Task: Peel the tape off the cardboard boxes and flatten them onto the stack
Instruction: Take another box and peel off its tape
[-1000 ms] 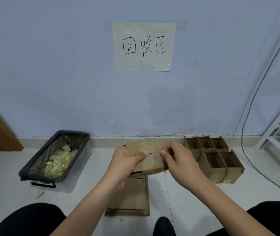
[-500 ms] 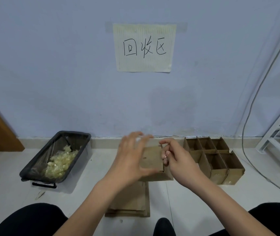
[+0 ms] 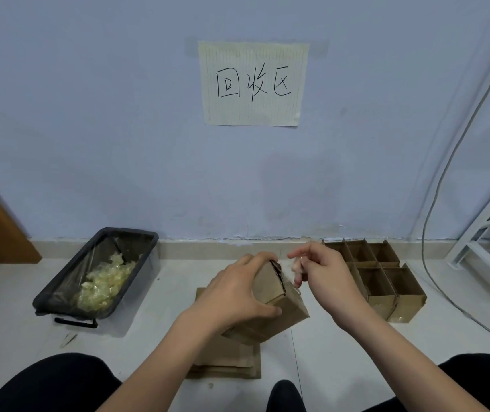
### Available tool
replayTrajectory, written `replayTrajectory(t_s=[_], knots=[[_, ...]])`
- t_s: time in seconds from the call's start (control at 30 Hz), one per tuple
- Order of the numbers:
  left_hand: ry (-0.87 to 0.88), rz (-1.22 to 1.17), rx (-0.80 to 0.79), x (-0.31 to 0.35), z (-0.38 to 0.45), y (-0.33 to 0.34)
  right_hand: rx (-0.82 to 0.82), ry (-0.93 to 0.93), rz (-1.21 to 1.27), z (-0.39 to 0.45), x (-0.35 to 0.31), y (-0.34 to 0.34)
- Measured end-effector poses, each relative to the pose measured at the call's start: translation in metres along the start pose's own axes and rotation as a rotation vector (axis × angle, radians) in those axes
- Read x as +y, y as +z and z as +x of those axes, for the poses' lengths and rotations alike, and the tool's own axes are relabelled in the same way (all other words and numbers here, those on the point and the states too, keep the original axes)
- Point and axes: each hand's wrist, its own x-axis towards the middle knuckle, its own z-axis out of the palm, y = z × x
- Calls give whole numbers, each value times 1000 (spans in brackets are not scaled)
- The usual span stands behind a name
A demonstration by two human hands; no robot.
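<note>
Above the flattened stack [image 3: 225, 356], left hand [image 3: 237, 295] is gripping the box [image 3: 279, 313] while right hand [image 3: 324, 275] is pinching tape [image 3: 289, 267] loose, likely binning it next.

Recycling corner: wall sign [image 3: 253, 83], scrap bin [image 3: 95, 278]

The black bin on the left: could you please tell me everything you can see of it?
The black bin is a long rectangular tub, apparently plastic, lined with a clear plastic bag folded over its rim. It lies on the pale floor to the person's left, its far end near the wall, angled slightly. Inside is a heap of crumpled yellowish-clear tape. A black handle sticks out at its near end. Neither hand touches it.
</note>
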Motion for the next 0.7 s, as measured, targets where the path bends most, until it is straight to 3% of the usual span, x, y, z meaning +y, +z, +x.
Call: replayTrajectory(t_s=[0.43,0.7], knots=[[48,-30,24,-3,-3,1,45,73,-73,-1,-5,-3],[52,-47,39,-1,-1,-2,81,126,115,0,-9,-7]])
